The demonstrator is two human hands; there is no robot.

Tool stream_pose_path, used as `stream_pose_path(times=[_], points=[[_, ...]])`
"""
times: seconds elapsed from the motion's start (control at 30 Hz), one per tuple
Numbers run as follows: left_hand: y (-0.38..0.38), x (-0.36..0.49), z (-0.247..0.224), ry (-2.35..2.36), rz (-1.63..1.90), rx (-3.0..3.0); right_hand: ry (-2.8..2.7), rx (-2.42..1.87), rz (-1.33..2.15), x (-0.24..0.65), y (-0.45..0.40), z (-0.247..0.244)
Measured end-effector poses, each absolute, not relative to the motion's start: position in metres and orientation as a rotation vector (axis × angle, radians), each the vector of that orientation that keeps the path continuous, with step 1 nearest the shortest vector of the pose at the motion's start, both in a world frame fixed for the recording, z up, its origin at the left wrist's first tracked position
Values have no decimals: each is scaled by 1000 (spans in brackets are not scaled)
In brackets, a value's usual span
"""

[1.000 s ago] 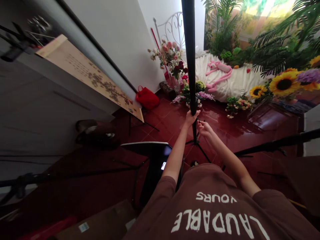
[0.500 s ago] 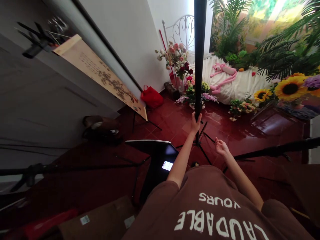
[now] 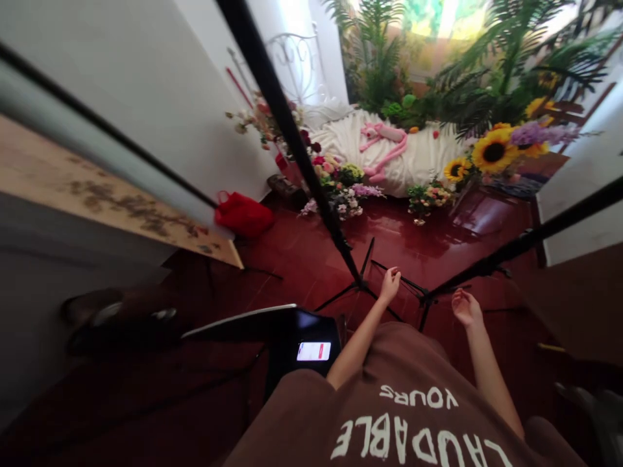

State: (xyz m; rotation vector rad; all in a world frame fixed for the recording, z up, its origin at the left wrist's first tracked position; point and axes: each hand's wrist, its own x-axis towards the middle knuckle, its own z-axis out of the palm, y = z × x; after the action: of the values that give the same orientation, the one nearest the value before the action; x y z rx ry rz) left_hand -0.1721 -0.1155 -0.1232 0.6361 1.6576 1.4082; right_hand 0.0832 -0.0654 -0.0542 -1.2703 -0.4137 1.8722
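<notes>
My left hand (image 3: 390, 284) is held out over the floor, its fingers loosely bent with nothing in them. Just to its left is a black tripod stand (image 3: 321, 194), whose pole leans up toward the upper left; the hand is apart from it. My right hand (image 3: 466, 306) hangs empty with half-curled fingers, below the slanting pole of a second black stand (image 3: 516, 250). The two stands' legs spread close together in front of me.
At left a dark chair-like thing carries a lit phone (image 3: 314, 351). A hanging scroll (image 3: 146, 214) and a red bag (image 3: 243, 215) are near the wall. Flowers (image 3: 348, 194), sunflowers (image 3: 492, 152) and a pink plush toy (image 3: 387, 139) on white cloth lie ahead.
My left hand has let go of the black pole and moved right of it. The view has turned to the right, and the pole now looks tilted left.
</notes>
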Motion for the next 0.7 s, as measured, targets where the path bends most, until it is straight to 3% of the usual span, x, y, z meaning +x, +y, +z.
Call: stream_pose_path(times=[0.13, 0.33, 0.57, 0.7], points=[[-68, -126, -93, 1450, 1349, 880, -374, -1321, 1694, 103, -53, -14], [-20, -52, -33, 1043, 1225, 1286, -752, -1309, 1487, 138, -26, 34], [7, -14, 16, 1005, 1212, 1601, -1127, -1333, 1560, 161, -7, 52], [10, -10, 18, 1066, 1130, 1621, -1449, -1260, 1345, 172, 1, 49]])
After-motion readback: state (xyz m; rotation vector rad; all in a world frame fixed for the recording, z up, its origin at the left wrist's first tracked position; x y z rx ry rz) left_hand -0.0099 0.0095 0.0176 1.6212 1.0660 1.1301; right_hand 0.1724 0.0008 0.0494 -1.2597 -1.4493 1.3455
